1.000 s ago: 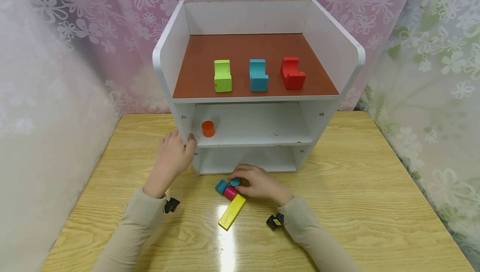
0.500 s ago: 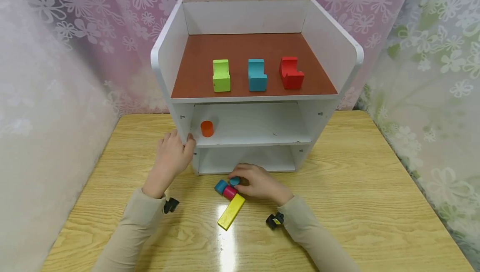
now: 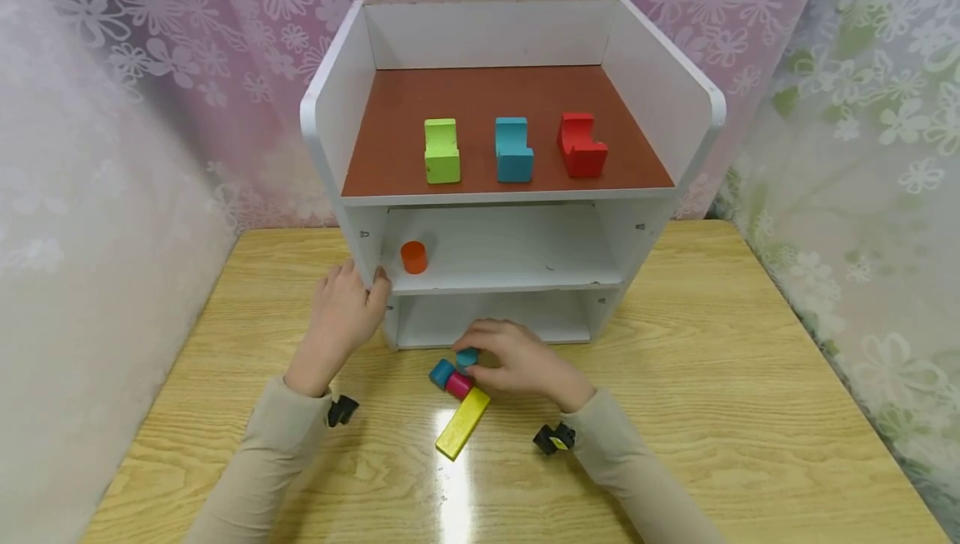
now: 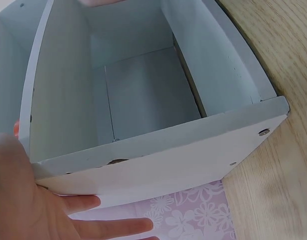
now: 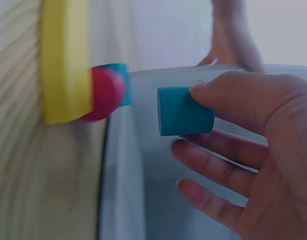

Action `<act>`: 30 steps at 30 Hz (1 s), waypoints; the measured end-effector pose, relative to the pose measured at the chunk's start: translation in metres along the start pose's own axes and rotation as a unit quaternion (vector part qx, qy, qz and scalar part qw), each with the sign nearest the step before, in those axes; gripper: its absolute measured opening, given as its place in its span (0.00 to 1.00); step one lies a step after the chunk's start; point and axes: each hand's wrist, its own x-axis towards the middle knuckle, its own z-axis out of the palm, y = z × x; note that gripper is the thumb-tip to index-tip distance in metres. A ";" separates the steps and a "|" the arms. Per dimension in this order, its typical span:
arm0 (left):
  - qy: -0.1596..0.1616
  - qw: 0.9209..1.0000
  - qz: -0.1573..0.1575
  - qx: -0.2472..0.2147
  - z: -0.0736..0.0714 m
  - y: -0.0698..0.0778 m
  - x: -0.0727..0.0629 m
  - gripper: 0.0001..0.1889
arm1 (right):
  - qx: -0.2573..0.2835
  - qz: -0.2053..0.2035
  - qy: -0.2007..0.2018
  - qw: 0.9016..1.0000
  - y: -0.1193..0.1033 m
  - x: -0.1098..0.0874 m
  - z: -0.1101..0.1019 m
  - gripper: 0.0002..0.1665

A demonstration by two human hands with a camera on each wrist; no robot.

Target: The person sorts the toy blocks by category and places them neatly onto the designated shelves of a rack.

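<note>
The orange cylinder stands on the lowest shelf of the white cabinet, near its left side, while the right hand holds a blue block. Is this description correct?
Not quite: the orange cylinder stands on the middle shelf, not the lowest, as the head view shows. It is near the left side, and the right hand does hold a blue block.

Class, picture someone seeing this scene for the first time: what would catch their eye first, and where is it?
Most striking is the row of three bright notched blocks, a green block, a blue block and a red block, on the brown top of the white shelf unit. Next, the right hand holds a teal block near the unit's lower front edge. A lone orange cylinder stands at the left of the middle shelf.
</note>
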 end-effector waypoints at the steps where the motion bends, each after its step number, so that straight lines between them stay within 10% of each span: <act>1: 0.000 1.000 0.001 0.000 0.000 0.000 0.000 0.26 | 0.002 -0.006 0.002 1.000 -0.002 0.001 -0.002 0.15; 15: 0.007 1.000 0.004 0.004 -0.002 0.001 -0.001 0.25 | 0.089 -0.117 0.061 0.987 -0.027 0.016 -0.037 0.17; 30: -0.002 1.000 -0.003 -0.001 -0.003 0.003 -0.001 0.25 | 0.043 -0.118 0.081 0.989 -0.037 0.036 -0.078 0.15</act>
